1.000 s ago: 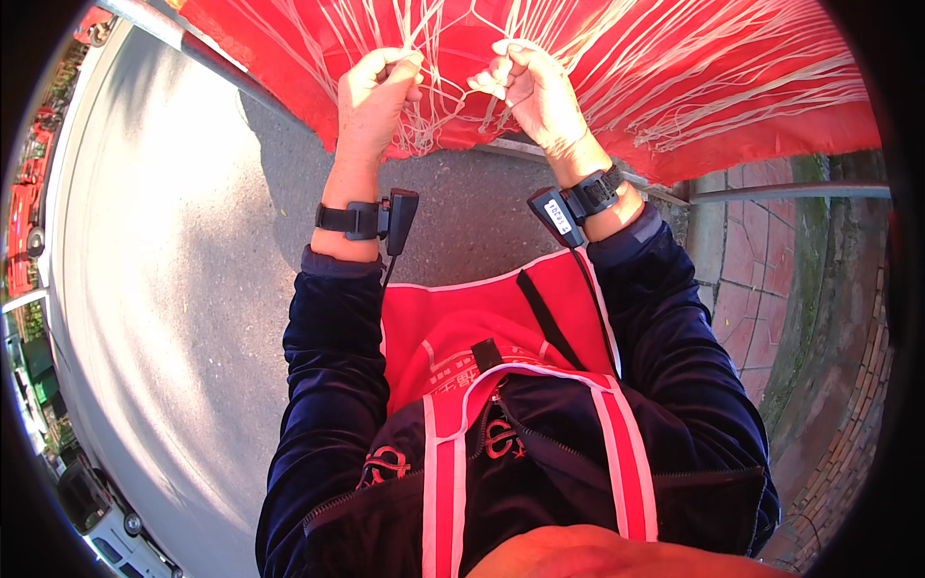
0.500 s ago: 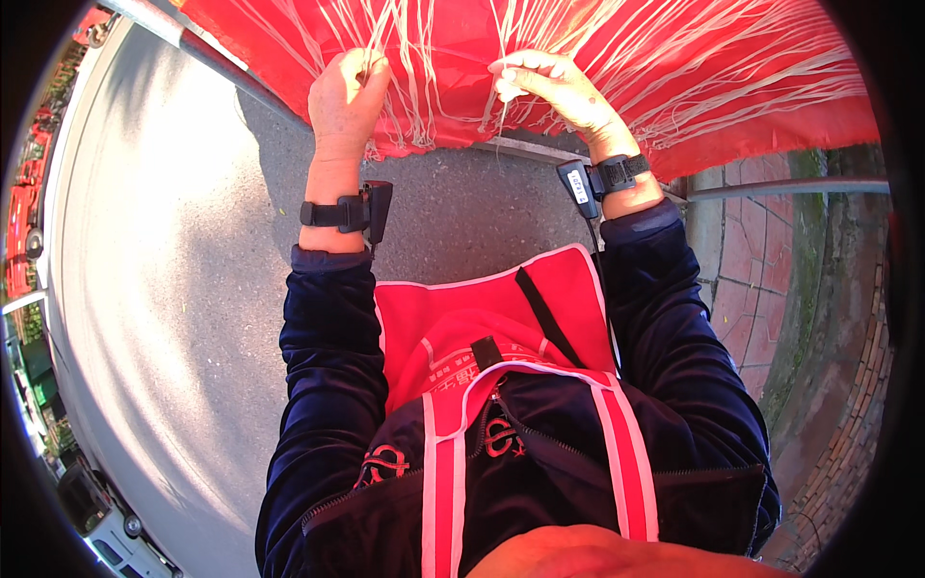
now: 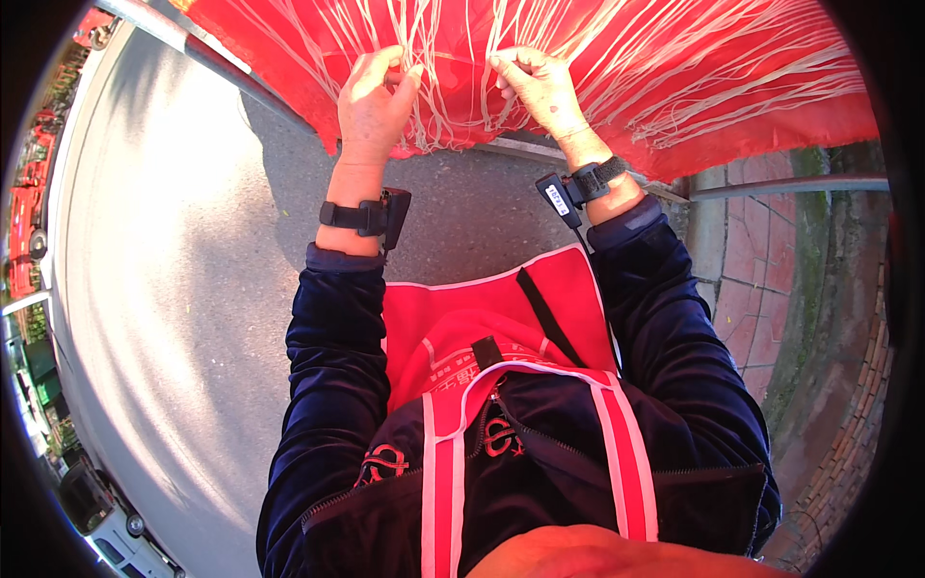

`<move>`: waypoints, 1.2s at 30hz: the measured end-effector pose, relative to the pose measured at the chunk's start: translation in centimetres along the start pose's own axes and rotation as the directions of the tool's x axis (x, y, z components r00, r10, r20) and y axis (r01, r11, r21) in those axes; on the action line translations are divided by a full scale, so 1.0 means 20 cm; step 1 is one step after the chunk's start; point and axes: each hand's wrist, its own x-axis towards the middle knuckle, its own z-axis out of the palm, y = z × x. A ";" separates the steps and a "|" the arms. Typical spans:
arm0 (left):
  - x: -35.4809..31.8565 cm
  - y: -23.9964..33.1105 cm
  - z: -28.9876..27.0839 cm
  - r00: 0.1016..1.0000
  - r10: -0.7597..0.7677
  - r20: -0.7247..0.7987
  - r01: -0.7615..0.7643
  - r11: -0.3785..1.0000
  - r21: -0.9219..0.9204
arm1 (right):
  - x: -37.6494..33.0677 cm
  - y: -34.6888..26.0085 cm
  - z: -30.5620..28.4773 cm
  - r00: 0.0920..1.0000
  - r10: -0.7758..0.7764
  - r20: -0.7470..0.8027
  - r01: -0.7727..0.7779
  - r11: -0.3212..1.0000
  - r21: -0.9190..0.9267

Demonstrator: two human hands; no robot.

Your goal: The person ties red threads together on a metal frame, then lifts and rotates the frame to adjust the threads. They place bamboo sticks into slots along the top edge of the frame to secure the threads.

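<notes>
A red cloth [image 3: 617, 106] spreads across the top, with many pale strings [image 3: 694, 96] hanging over it in loose bunches toward its lower edge. My left hand [image 3: 374, 108] is at the left-middle bunch, its thumb and forefinger apart, with strings just beside the fingertips. To its right, my right hand [image 3: 544, 91] pinches a thin bundle of strings between thumb and forefinger, its other fingers curled. Some string ends between the two hands look knotted or frayed. How many strings the right fingers hold is hidden.
A metal rail [image 3: 790, 189] runs beneath the cloth at right. Black strapped devices sit on both wrists, a cable running from the right one [image 3: 559, 200]. My red apron [image 3: 472, 318] hangs below. Grey road [image 3: 173, 289] lies left, red paving [image 3: 752, 260] right; vehicles stand far left.
My left hand has shifted right, and its thumb and forefinger have parted from the strings they pinched. My right hand has moved slightly left and turned, its fingers now curled on strings.
</notes>
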 end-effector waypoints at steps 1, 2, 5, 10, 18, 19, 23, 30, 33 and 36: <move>0.00 0.01 0.00 0.999 -0.002 -0.032 0.001 1.000 -0.029 | 0.00 0.00 0.00 1.000 0.011 -0.009 -0.011 0.999 -0.032; -0.01 0.03 0.01 0.998 -0.025 -0.056 0.022 0.998 -0.056 | 0.01 0.01 0.00 1.000 -0.005 -0.013 0.004 0.999 -0.052; -0.02 0.08 0.04 0.995 -0.069 -0.076 0.055 0.983 -0.174 | 0.02 0.00 -0.01 0.980 -0.198 -0.019 0.194 0.972 -0.135; -0.04 0.15 0.08 0.990 -0.116 0.087 0.139 0.927 -0.347 | -0.03 -0.08 -0.04 0.964 -0.029 0.265 0.005 0.996 0.090; -0.05 0.21 0.13 0.969 -0.157 0.191 0.227 0.869 -0.439 | -0.05 -0.18 0.01 0.945 -0.051 0.324 -0.023 0.975 0.221; -0.04 0.21 0.13 0.967 -0.167 0.191 0.240 0.849 -0.470 | -0.05 -0.18 0.01 0.944 -0.039 0.328 -0.039 0.972 0.230; -0.03 0.21 0.11 0.942 -0.236 0.239 0.332 0.766 -0.550 | -0.05 -0.17 0.01 0.949 -0.069 0.307 0.003 0.977 0.211; 0.03 0.15 -0.02 0.886 -0.294 0.358 0.463 0.585 -0.666 | -0.02 -0.12 -0.02 0.993 -0.005 0.115 -0.048 0.888 0.457; 0.07 0.11 -0.11 0.920 -0.299 0.254 0.392 0.743 -0.542 | 0.00 -0.09 -0.05 0.990 -0.014 0.139 -0.056 0.873 0.485; 0.09 0.08 -0.17 0.984 -0.171 0.047 0.178 0.943 -0.283 | 0.00 -0.06 -0.06 0.997 0.008 0.071 -0.038 0.899 0.436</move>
